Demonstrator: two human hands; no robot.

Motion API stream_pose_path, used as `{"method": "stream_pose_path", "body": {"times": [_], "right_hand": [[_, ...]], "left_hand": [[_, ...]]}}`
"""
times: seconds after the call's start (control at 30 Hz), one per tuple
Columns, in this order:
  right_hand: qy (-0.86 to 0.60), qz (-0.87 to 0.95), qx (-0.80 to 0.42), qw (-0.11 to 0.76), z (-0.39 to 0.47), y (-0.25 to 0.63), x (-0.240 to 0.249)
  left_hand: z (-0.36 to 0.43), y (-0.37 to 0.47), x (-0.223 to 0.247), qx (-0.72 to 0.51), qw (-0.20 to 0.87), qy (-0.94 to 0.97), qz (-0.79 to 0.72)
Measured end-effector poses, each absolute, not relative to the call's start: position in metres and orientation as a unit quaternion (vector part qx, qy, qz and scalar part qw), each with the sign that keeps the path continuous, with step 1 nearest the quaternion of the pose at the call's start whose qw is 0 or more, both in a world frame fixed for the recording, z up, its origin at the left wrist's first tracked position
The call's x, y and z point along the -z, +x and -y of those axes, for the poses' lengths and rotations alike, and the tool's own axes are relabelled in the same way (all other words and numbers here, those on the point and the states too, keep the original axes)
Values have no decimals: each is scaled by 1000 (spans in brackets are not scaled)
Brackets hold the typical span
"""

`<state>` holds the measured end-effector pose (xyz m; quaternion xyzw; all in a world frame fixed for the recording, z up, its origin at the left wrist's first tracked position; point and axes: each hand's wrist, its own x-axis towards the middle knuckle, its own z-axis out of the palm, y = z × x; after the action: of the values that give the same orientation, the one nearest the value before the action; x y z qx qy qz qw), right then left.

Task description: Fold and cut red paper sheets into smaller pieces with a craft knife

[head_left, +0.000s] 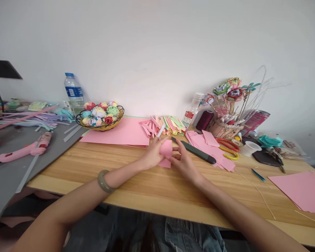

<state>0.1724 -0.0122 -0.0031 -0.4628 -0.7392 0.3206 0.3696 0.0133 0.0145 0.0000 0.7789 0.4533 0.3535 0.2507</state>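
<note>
Between my hands, above the wooden table (136,185), is a small piece of pink paper (166,148), its upper part curved. My left hand (154,153) grips the paper from the left side, with a bracelet on that wrist. On the other side, the fingers of my right hand (182,159) pinch the paper's right edge. A second pink part (165,163) shows just below; whether it is the same sheet I cannot tell. A dark green cutter (199,152) lies right behind my right hand. Folded paper strips (164,126) are piled behind my hands.
Large pink sheets (118,133) and a basket of paper flowers (101,117) stand back left. A pink glue gun (26,150) lies on a grey mat. To the right are cut pink pieces (212,148), red-handled scissors (227,144), a flower pot (225,129) and pink sheets (303,190).
</note>
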Motion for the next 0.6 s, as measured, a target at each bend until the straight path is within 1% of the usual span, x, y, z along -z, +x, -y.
{"method": "stream_pose_path", "body": {"times": [0.07, 0.2, 0.27, 0.37, 0.5, 0.6], "right_hand": [[-477, 719, -323, 389, 8, 172, 5], [-515, 723, -248, 388, -9, 187, -5], [-542, 715, -196, 396, -23, 210, -17], [-610, 678, -81, 403, -45, 258, -34], [-678, 656, 8, 331, -60, 313, -39], [-678, 667, 83, 298, -60, 322, -33]], "left_hand": [[-12, 15, -2, -381, 260, 769, -443], [-10, 17, -1, -385, 330, 760, -408], [-10, 17, 0, -364, 364, 756, -405], [-13, 14, 1, -336, 362, 761, -420], [-14, 12, -1, -312, 332, 788, -415], [-12, 13, -3, -287, 308, 815, -397]]}}
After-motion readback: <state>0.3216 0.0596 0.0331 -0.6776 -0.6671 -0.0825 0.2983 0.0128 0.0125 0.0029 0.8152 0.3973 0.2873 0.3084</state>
